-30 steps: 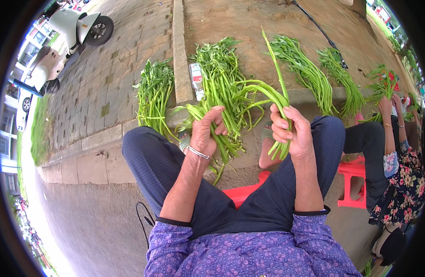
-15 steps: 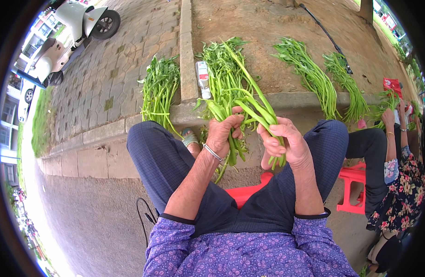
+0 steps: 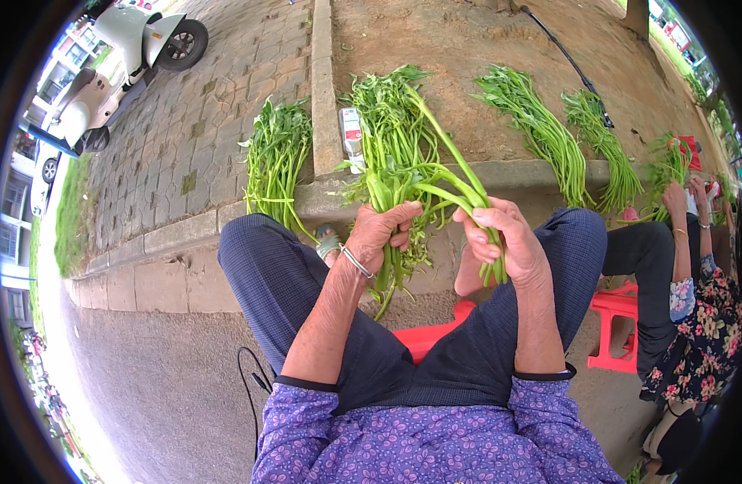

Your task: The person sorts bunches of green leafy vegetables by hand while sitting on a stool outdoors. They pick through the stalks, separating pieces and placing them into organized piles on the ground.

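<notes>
My left hand [image 3: 383, 236] is closed round a bunch of water spinach [image 3: 380, 190], its cut ends hanging below the fist. A silver bangle [image 3: 356, 262] circles that wrist. To its right, my right hand [image 3: 506, 240] grips a few thick stems [image 3: 465, 190] between thumb and fingers. These stems slant up and left, crossing the leaves by the left hand. Both hands are above my lap, between my knees. Just beyond them a large heap of water spinach [image 3: 393, 113] lies over the kerb, partly hidden by the held stems.
A smaller pile of greens [image 3: 278, 153] lies left, two more [image 3: 540, 133] [image 3: 605, 149] right. A grey-and-white container [image 3: 351, 133] stands beside the heap. At right, a co-worker's hand [image 3: 675, 200] holds greens near a red stool [image 3: 615, 327]. A scooter [image 3: 149, 40] is parked far left.
My left hand has shifted slightly left and my right hand slightly right, so the gap between them has widened. The co-worker's greens have risen a little.
</notes>
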Demonstrator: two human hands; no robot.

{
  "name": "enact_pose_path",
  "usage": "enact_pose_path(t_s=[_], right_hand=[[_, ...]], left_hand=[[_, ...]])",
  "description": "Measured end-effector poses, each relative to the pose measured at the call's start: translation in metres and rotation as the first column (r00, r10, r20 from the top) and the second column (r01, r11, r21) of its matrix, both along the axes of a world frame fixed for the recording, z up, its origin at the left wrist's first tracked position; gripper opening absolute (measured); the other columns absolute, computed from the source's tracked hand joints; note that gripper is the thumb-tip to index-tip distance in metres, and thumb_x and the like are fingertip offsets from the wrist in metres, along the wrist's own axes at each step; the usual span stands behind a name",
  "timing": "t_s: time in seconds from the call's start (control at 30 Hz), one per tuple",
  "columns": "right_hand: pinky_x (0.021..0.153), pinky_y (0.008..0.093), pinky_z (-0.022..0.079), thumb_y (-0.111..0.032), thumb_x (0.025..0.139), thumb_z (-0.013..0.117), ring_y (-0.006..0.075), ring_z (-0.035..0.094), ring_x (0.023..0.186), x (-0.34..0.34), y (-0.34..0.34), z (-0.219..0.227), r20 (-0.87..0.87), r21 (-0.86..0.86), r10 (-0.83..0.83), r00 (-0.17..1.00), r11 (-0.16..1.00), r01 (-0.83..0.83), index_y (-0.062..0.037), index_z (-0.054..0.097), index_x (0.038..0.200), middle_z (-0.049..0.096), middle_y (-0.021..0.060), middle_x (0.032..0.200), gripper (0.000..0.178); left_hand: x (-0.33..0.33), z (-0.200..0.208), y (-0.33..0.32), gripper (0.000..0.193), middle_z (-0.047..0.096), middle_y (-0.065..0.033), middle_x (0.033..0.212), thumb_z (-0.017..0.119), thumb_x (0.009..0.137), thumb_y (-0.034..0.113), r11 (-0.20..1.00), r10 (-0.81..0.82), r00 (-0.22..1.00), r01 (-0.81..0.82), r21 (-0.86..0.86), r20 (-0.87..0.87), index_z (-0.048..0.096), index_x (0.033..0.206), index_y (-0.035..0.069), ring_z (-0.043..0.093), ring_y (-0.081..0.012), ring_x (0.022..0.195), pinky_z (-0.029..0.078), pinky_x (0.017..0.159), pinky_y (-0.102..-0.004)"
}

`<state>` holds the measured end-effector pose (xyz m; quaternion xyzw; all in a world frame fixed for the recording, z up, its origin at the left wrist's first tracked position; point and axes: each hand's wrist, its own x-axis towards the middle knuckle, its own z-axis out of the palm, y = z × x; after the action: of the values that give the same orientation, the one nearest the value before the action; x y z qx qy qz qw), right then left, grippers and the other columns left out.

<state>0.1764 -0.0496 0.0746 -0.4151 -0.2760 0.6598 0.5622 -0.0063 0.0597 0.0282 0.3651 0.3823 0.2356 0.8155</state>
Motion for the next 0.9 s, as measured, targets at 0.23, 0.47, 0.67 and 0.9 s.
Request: enact_pose_path(t_s=[0.23, 0.47, 0.67, 0.9], right_hand=[[0.040, 0.0173, 0.033, -0.018, 0.087, 0.051, 0.0020, 0.038, 0.042, 0.006, 0.001, 0.000, -0.024, 0.008, -0.077, 0.997, 0.997, 0.077, 0.0042, 0.057, 0.097, 0.047, -0.0021, 0.061, 0.025], [0.040, 0.0171, 0.032, -0.019, 0.088, 0.051, 0.0026, 0.039, 0.042, 0.008, 0.002, -0.001, -0.037, 0.005, -0.121, 0.992, 0.993, 0.121, 0.0030, 0.058, 0.098, 0.047, -0.0025, 0.062, 0.025], [0.041, 0.0177, 0.032, -0.021, 0.087, 0.052, 0.0029, 0.039, 0.043, 0.011, 0.003, -0.005, -0.040, 0.028, -0.178, 0.983, 0.983, 0.179, 0.0027, 0.057, 0.098, 0.046, -0.0024, 0.064, 0.027], [0.042, 0.0183, 0.032, -0.022, 0.086, 0.053, 0.0034, 0.039, 0.044, 0.013, 0.003, -0.007, -0.033, 0.013, -0.244, 0.969, 0.970, 0.245, 0.0028, 0.056, 0.097, 0.046, -0.0021, 0.064, 0.027]], left_hand=[[0.000, 0.002, -0.004, 0.013, 0.048, -0.0001, 0.060, 0.065, 0.081, 0.013, 0.993, -0.115, 0.993, 0.115, -0.013, 0.038, 0.058, 0.082, 0.002, 0.037, -0.0079, 0.040, 0.035, 0.041, -0.0249], [0.001, 0.001, -0.008, 0.011, 0.047, 0.0014, 0.061, 0.063, 0.083, 0.013, 0.988, -0.157, 0.987, 0.157, -0.014, 0.019, 0.058, 0.083, 0.003, 0.036, -0.0066, 0.041, 0.035, 0.043, -0.0242], [0.002, 0.001, -0.010, 0.012, 0.048, 0.0014, 0.062, 0.065, 0.082, 0.013, 0.984, -0.179, 0.983, 0.179, 0.002, -0.033, 0.058, 0.082, 0.003, 0.037, -0.0065, 0.041, 0.036, 0.044, -0.0243], [0.003, 0.005, -0.010, 0.011, 0.051, 0.0002, 0.065, 0.067, 0.079, 0.010, 0.984, -0.175, 0.982, 0.175, 0.002, -0.076, 0.059, 0.083, 0.003, 0.039, -0.0067, 0.043, 0.036, 0.044, -0.0240]])
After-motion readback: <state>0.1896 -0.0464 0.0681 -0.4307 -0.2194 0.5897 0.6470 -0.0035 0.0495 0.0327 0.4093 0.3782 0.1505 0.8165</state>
